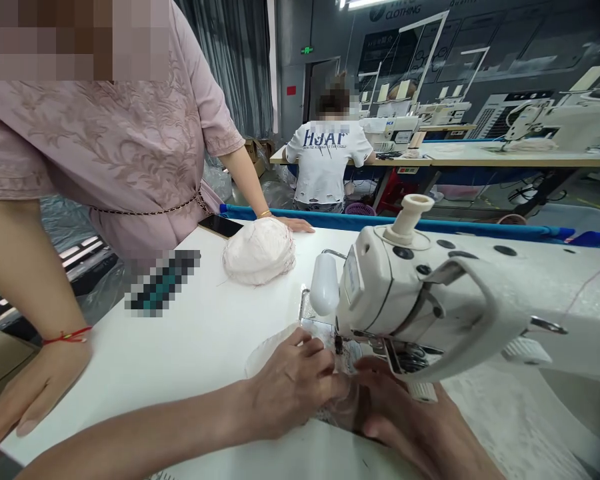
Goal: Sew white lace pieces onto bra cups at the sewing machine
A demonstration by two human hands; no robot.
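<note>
"How are our hands?"
"Our right hand (410,417) is loosely bent, our left hand (297,377) more curled, both at the pale cloth (265,348); we can't tell whether either grips it."
"Where's that cloth?"
"On our table (180,353), beneath the sewing machine (375,283). Beyond lie a white bundle (260,250), then a phone (221,225)."

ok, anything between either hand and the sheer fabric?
Nothing visible at the left hand, which touches the sheer white fabric. The sewing machine head overhangs the right hand, partly hiding it; contact there is unclear.
</note>
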